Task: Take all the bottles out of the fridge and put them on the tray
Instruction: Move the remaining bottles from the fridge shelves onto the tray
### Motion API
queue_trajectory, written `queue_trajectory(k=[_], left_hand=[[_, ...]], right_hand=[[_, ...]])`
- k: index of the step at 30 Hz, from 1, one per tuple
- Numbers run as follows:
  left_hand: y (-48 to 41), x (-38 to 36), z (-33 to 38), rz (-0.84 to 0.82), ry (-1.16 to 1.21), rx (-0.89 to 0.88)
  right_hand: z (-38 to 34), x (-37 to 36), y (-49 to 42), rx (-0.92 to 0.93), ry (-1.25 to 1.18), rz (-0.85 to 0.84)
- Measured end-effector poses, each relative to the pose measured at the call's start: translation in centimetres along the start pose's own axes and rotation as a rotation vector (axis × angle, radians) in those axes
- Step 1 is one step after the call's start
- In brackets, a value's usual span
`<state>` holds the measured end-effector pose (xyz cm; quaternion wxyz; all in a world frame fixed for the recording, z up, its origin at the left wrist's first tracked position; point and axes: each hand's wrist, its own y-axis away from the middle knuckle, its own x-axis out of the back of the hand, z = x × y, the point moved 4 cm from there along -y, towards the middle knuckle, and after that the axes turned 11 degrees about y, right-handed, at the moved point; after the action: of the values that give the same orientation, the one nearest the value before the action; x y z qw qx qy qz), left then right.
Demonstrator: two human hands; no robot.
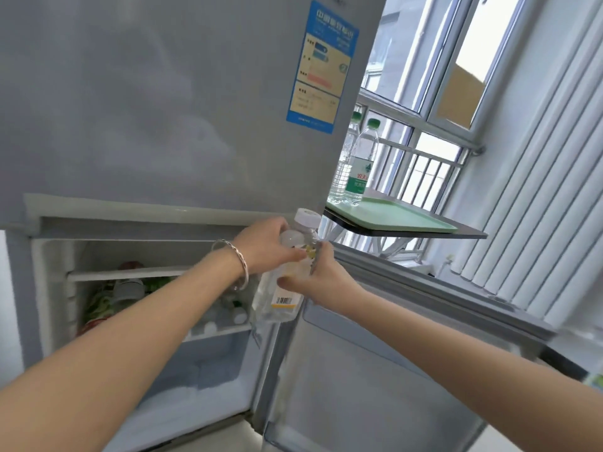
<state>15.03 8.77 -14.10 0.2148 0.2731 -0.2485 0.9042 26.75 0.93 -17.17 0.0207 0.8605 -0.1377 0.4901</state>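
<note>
Both hands (264,246) (321,278) — fingers closed — grip one clear bottle (287,275) (white-capped).

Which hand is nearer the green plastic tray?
Right. The right hand grips the clear bottle's side facing the green plastic tray; the left hand holds its far side.

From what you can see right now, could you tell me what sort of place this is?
Probably a home kitchen corner or small apartment room: an open fridge holding food, a railed window, and a green tray on a small table.

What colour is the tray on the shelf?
Light green tray, seen in the head view.
</note>
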Motion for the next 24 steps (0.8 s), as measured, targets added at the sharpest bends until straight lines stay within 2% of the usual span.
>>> queue_trajectory(k=[3,6,12,14,16,21,24], left_hand=[[-1.0,-0.2,4.1,0.019,-0.020,-0.055],[-2.2,-0.1,7.5,0.084,0.001,-0.114],[-5.5,0.6,14.1,0.254,0.146,-0.292],[-7.4,0.3,15.2,0.211,0.341,-0.313],[-9.3,-0.7,15.3,0.129,0.506,-0.246],[-13.2,-5.9,14.7,-0.115,0.456,-0.112],[-16.7,-9.2,14.0,-0.138,0.438,-0.012]], right_hand=[[0.2,2.8,0.6,-0.032,-0.150,0.188],[-0.2,5.9,1.0,-0.061,-0.117,0.278],[-0.1,12.7,-1.5,-0.018,-0.093,0.571],[0.8,15.5,-3.0,-0.031,-0.128,0.639],[2.4,18.1,-5.3,-0.043,-0.168,0.664],[8.7,21.8,-12.8,-0.075,-0.059,0.625],[14.0,22.5,-18.3,-0.157,-0.074,0.574]])
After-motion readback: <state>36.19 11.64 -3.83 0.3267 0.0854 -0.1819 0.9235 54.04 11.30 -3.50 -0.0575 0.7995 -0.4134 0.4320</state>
